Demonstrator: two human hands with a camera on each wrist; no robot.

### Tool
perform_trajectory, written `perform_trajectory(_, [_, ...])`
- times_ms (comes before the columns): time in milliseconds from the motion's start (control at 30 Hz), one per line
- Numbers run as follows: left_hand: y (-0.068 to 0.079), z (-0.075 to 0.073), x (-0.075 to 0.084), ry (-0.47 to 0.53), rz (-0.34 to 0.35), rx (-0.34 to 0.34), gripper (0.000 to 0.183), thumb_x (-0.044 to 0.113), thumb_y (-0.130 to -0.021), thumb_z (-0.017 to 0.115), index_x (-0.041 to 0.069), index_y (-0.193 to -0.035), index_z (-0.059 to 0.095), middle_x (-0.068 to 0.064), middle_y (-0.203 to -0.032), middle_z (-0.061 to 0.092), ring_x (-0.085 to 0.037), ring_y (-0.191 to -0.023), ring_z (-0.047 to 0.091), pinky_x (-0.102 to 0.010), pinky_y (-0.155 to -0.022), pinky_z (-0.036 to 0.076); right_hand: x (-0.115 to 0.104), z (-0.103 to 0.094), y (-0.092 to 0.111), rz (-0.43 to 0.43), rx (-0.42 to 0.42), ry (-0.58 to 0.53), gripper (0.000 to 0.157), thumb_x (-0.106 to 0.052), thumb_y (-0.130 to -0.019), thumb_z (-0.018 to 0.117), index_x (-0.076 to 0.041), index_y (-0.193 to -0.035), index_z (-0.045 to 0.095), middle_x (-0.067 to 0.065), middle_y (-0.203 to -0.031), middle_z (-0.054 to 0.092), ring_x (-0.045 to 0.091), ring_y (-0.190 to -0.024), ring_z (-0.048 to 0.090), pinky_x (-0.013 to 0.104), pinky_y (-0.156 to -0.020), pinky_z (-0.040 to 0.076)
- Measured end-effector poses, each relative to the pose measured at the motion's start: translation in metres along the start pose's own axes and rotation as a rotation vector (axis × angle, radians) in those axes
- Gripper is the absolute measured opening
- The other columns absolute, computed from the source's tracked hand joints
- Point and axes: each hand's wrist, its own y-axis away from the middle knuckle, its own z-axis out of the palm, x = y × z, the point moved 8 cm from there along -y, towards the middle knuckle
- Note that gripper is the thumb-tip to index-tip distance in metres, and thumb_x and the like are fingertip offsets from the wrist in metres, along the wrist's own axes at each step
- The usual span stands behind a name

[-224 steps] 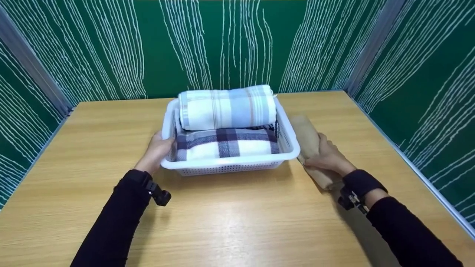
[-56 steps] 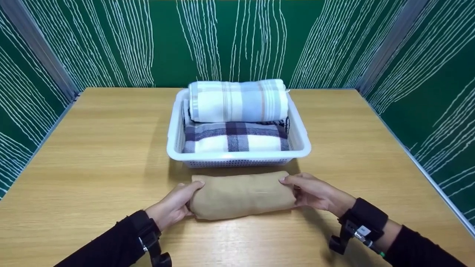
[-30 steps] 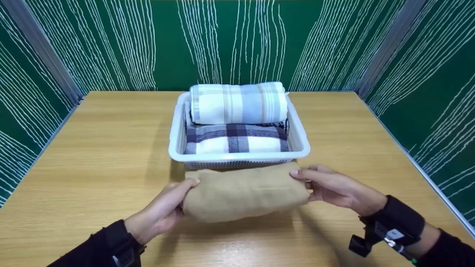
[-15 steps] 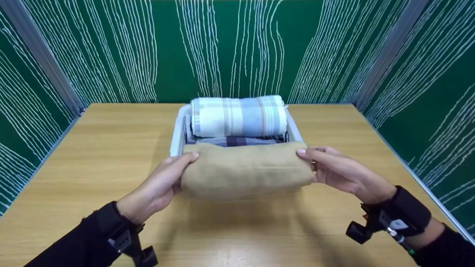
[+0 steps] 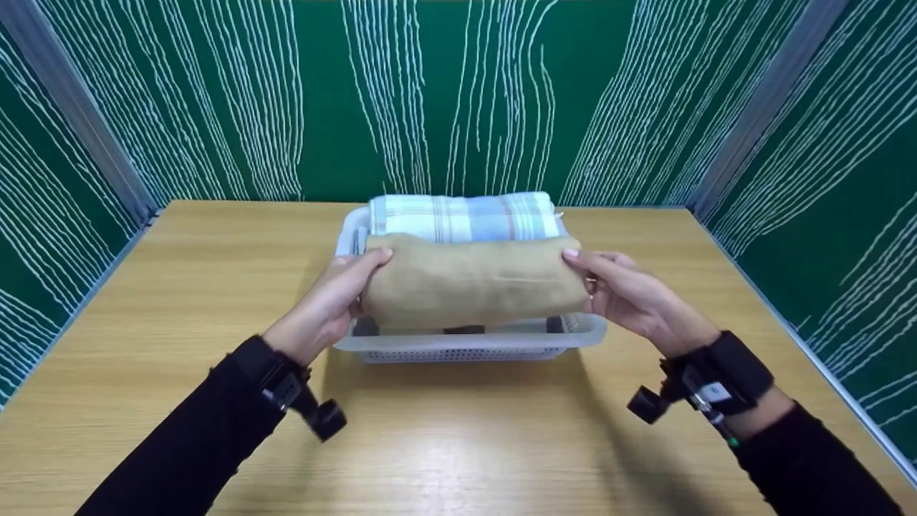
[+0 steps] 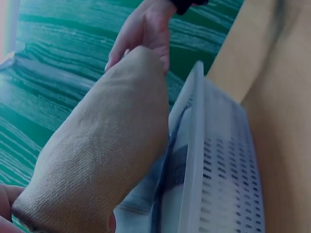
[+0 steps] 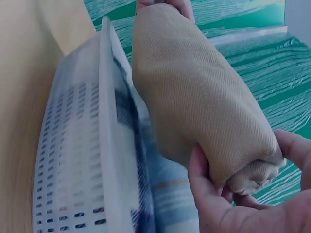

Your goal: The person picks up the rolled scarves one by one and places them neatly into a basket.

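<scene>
A rolled tan cloth point(image 5: 476, 283) is held level above the white plastic basket point(image 5: 466, 344). My left hand point(image 5: 322, 304) grips its left end, thumb on top. At the other end my right hand point(image 5: 634, 297) pinches the roll between thumb and fingers; the coiled edge shows in the right wrist view. Behind it in the basket lies a rolled white-and-blue plaid cloth point(image 5: 458, 217), partly covered from the head view. A white cloth with dark checks point(image 7: 127, 109) lies lower in the basket, mostly hidden by the tan roll. Both wrist views show the roll above the basket's rim.
The basket stands on a wooden table point(image 5: 444, 437), towards its far side. A green wall point(image 5: 329, 93) with white streaks rises behind the table, with more panels at both sides. Each wrist wears a black strap with a small camera.
Both hands have lifted the tan roll from the table in front of the basket and carried it forward over the basket. Earlier, the left hand held the basket while the right held the roll.
</scene>
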Motion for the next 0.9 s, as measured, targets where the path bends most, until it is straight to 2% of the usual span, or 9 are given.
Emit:
perform_trajectory(167, [-0.017, 0.001, -0.002, -0.020, -0.018, -0.003, 0.048, 0.031, -0.097, 0.052, 0.004, -0.135, 0.043, -0.010, -0.127, 0.045, -0.022, -0.114, 0.044, -0.034, -0.096, 0.037, 0.007, -0.007, -0.015, -0.012, 0.018, -0.025, 0.016, -0.017, -0.095, 0.060, -0.005, -0.106, 0.064, 0.009, -0.100, 0.063, 0.020, -0.088, 0.062, 0.033, -0.080, 0.053])
perform_trajectory(333, [-0.029, -0.001, -0.012, -0.022, -0.046, -0.021, 0.046, 0.030, -0.098, 0.050, 0.003, -0.135, 0.043, -0.010, -0.129, 0.044, -0.022, -0.117, 0.042, -0.037, -0.101, 0.034, 0.019, -0.013, -0.026, 0.001, 0.031, -0.017, 0.015, -0.016, -0.095, 0.060, -0.004, -0.103, 0.061, 0.009, -0.097, 0.061, 0.019, -0.087, 0.060, 0.032, -0.077, 0.052])
perform_trajectory(433, [-0.034, -0.003, -0.018, -0.011, -0.045, -0.031, 0.043, 0.028, -0.099, 0.049, 0.002, -0.132, 0.045, -0.009, -0.123, 0.048, -0.021, -0.113, 0.046, -0.036, -0.098, 0.036, 0.024, -0.015, -0.030, 0.009, 0.020, -0.007, 0.016, -0.017, -0.096, 0.059, -0.004, -0.105, 0.060, 0.008, -0.096, 0.062, 0.019, -0.086, 0.062, 0.030, -0.076, 0.052])
perform_trajectory(600, [-0.039, -0.004, -0.023, 0.014, -0.005, -0.058, 0.030, 0.025, -0.099, 0.048, 0.002, -0.119, 0.050, -0.005, -0.102, 0.055, -0.018, -0.095, 0.055, -0.037, -0.092, 0.041, 0.030, -0.017, -0.034, 0.009, 0.004, 0.040, 0.016, -0.018, -0.099, 0.052, -0.007, -0.094, 0.062, 0.001, -0.072, 0.060, 0.014, -0.065, 0.062, 0.024, -0.057, 0.049])
perform_trajectory(667, [-0.040, -0.004, -0.024, 0.016, 0.005, -0.063, 0.027, 0.024, -0.099, 0.048, 0.003, -0.115, 0.051, -0.005, -0.098, 0.056, -0.018, -0.091, 0.056, -0.038, -0.091, 0.042, 0.031, -0.017, -0.035, 0.012, 0.011, 0.050, 0.015, -0.019, -0.099, 0.053, -0.006, -0.096, 0.061, 0.000, -0.070, 0.060, 0.014, -0.063, 0.062, 0.024, -0.056, 0.049])
perform_trajectory(733, [-0.042, -0.004, -0.025, 0.011, -0.001, -0.064, 0.026, 0.025, -0.100, 0.048, 0.004, -0.114, 0.050, -0.004, -0.099, 0.055, -0.018, -0.093, 0.055, -0.039, -0.093, 0.042, 0.031, -0.017, -0.036, 0.021, 0.023, 0.048, 0.017, -0.020, -0.098, 0.054, -0.004, -0.103, 0.057, 0.002, -0.075, 0.063, 0.014, -0.065, 0.063, 0.024, -0.057, 0.049])
perform_trajectory(900, [-0.047, -0.006, -0.029, -0.002, -0.019, -0.062, 0.026, 0.027, -0.101, 0.047, 0.005, -0.114, 0.050, -0.004, -0.097, 0.057, -0.017, -0.091, 0.057, -0.041, -0.095, 0.042, 0.032, -0.018, -0.040, 0.043, 0.056, 0.077, 0.030, -0.021, -0.097, 0.056, 0.000, -0.115, 0.045, 0.004, -0.081, 0.064, 0.013, -0.065, 0.062, 0.020, -0.052, 0.044])
